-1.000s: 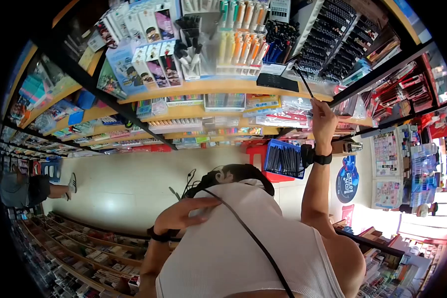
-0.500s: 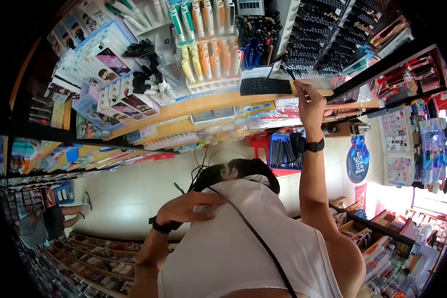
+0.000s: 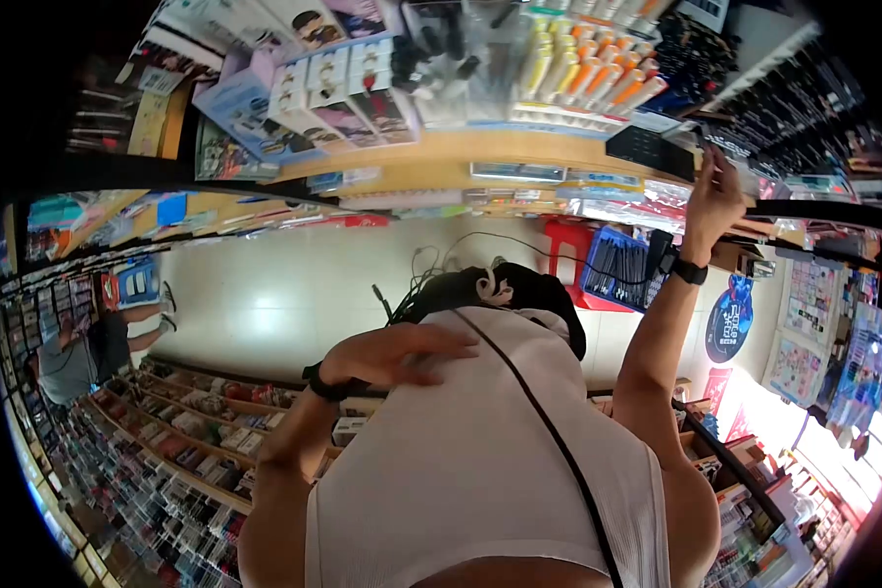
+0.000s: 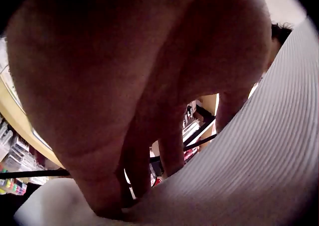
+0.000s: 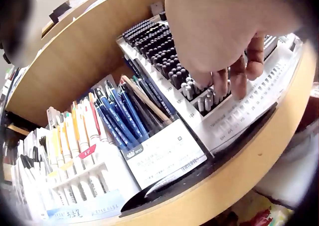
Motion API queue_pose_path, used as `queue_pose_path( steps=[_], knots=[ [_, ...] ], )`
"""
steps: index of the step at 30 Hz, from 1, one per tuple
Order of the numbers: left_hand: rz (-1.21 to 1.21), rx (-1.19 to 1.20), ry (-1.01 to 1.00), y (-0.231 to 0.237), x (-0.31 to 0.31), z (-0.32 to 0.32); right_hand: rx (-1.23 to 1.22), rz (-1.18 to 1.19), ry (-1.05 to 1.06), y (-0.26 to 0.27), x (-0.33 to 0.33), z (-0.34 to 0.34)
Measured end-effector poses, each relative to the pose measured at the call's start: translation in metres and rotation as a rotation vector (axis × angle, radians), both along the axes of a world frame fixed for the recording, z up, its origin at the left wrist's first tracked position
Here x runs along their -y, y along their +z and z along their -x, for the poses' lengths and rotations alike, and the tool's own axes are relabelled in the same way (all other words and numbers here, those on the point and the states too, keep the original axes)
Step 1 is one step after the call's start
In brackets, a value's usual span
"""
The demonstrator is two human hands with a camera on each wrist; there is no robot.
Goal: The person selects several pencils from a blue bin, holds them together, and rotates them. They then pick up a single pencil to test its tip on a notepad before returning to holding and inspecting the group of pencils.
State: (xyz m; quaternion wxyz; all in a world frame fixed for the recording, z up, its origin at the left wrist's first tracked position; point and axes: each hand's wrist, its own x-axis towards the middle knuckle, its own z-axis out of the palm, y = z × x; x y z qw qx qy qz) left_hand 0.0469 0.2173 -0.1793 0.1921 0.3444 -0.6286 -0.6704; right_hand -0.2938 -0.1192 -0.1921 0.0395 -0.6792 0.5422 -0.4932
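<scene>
My right hand (image 3: pixel 713 201) is at the front of a white pencil rack (image 5: pixel 234 129) on the shelf. Thumb and forefinger pinch a dark pencil (image 3: pixel 700 135); just a short stub shows past the fingertips. In the right wrist view, the bent fingers (image 5: pixel 238 79) hang over the nearest row of grey pencil ends (image 5: pixel 204 102), and the palm hides much of the rack. Across the white ribbed top (image 3: pixel 480 441) lies my left hand (image 3: pixel 397 355), its fingers loosely straight and holding nothing. Its fingertips meet the cloth in the left wrist view.
Beside the rack stand blue pens (image 5: pixel 119 116), orange and yellow markers (image 3: pixel 598 73) and a black pad (image 3: pixel 649 152). Below, a blue basket (image 3: pixel 612 269) of dark pencils rests on a red stool (image 3: pixel 561 245). A cable (image 3: pixel 549 431) crosses the top. Another person (image 3: pixel 98 343) is at far left.
The long dark pencil in my right hand has gone down toward the rack, so less of it shows. The head view has swung, shifting the shelf. My left hand stays on the chest.
</scene>
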Motion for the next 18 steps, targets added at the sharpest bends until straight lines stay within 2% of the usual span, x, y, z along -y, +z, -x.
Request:
queue_pose_path(
  steps=[4, 7, 11, 14, 16, 18],
  knots=[
    [-0.036, -0.078, 0.019, -0.003, -0.004, -0.014, 0.168, 0.05, 0.019, -0.002, -0.026, -0.01],
    [-0.031, -0.046, -0.042, -0.009, -0.005, -0.024, 0.037, -0.02, 0.019, 0.015, -0.054, -0.014],
    [-0.035, -0.045, -0.102, -0.014, -0.007, -0.036, 0.083, -0.036, 0.04, 0.047, -0.088, -0.03],
    [-0.051, -0.062, -0.131, -0.033, -0.013, -0.043, 0.004, 0.005, 0.033, 0.074, -0.114, -0.039],
    [-0.027, -0.072, -0.163, -0.042, -0.013, -0.045, -0.027, 0.046, 0.118, 0.084, -0.127, -0.038],
    [-0.197, -0.043, -0.322, -0.039, -0.007, -0.043, -0.067, 0.074, 0.193, 0.097, -0.141, -0.042]
  ],
)
